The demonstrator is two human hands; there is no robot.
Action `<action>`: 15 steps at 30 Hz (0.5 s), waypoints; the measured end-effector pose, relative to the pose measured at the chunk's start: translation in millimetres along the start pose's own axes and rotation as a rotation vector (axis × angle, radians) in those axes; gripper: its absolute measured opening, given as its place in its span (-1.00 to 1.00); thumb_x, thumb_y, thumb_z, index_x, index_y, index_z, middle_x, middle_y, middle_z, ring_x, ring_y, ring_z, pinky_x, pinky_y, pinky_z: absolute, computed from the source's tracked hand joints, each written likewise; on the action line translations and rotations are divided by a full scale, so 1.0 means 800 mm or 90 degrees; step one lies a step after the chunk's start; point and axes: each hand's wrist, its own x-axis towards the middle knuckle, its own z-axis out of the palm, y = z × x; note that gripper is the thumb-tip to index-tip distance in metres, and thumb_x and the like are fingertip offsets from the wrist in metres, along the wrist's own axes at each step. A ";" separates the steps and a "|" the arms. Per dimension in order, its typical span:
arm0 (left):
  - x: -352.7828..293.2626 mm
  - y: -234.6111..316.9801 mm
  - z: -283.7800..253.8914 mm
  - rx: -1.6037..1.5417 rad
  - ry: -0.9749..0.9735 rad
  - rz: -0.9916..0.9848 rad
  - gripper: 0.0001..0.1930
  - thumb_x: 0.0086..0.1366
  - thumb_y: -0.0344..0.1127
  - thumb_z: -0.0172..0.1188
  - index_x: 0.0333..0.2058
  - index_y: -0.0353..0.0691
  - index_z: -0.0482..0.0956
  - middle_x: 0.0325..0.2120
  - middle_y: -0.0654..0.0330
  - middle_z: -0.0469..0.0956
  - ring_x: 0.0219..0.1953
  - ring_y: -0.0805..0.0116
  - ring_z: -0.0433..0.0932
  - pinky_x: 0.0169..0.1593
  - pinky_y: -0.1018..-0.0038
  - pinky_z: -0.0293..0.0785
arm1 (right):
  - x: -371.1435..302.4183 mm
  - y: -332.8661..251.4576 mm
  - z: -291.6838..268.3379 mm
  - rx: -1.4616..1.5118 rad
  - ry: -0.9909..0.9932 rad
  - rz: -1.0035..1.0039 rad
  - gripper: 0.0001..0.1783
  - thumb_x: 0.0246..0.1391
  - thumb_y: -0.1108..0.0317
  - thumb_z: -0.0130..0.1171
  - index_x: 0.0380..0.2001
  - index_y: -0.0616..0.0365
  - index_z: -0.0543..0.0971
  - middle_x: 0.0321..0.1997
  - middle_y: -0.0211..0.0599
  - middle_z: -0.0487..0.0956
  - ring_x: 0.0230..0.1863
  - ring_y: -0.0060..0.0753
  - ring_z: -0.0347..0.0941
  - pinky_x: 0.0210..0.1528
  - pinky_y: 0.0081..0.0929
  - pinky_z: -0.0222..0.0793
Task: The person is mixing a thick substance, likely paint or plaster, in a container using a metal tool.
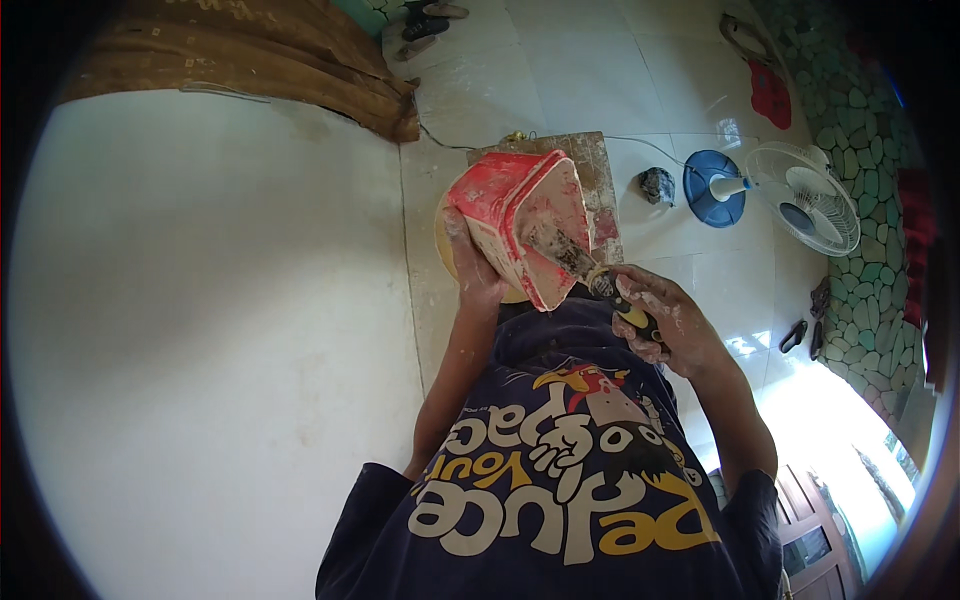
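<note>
My left hand [476,262] grips a red plastic tub [497,190] from its left side and underneath. The tub is tilted with its mouth toward the right, and pale paste coats its walls and inside. In my right hand [665,318] is a putty knife [606,284] with a black and yellow handle, my fingers wrapped round it. Its smeared blade reaches into the tub's mouth, against the paste. Both hands carry pale smears. Behind the tub, a round yellowish edge [443,240] shows in part; what it belongs to is hidden.
A stained board [597,160] lies beyond the tub on the tiled floor. To its right are a dark crumpled bundle [656,186] and a fan [805,200] with a blue base. A white wall [200,330] fills the left; brown cloth [250,60] hangs at its far end. Sandals [795,337] lie right.
</note>
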 end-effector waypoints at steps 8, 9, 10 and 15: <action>0.002 -0.005 0.002 0.003 0.052 -0.042 -0.27 0.39 0.32 -0.10 0.23 -0.20 0.31 0.14 0.09 0.45 0.12 0.21 0.49 0.16 0.26 0.48 | -0.015 0.002 -0.009 -0.123 0.021 0.031 -0.44 0.32 0.04 0.07 0.26 0.08 0.34 -0.53 -0.32 0.44 -0.65 -0.64 0.27 -0.71 -0.72 0.07; 0.001 -0.006 0.001 0.004 0.053 -0.043 -0.27 0.39 0.32 -0.10 0.23 -0.20 0.31 0.14 0.09 0.45 0.12 0.21 0.49 0.16 0.26 0.48 | -0.013 -0.004 -0.004 -0.244 0.014 -0.004 -0.46 0.32 0.06 0.06 0.25 0.09 0.35 -0.51 -0.29 0.46 -0.60 -0.57 0.38 -0.68 -0.67 0.17; 0.001 -0.007 0.000 0.007 0.030 -0.034 -0.27 0.39 0.32 -0.11 0.23 -0.20 0.31 0.14 0.09 0.45 0.12 0.21 0.49 0.17 0.26 0.47 | -0.010 -0.007 -0.001 -0.243 0.013 -0.003 -0.46 0.32 0.06 0.06 0.25 0.09 0.35 -0.51 -0.29 0.46 -0.60 -0.57 0.38 -0.68 -0.67 0.17; -0.003 0.001 0.017 -0.068 -0.019 -0.051 -0.29 0.41 0.30 -0.13 0.23 -0.21 0.32 0.13 0.10 0.46 0.12 0.21 0.50 0.19 0.25 0.46 | -0.005 -0.015 0.029 -1.194 0.182 -0.408 -0.60 0.28 0.17 0.05 0.07 0.15 0.51 -0.39 -0.05 0.53 -0.44 -0.10 0.56 -0.34 -0.22 0.48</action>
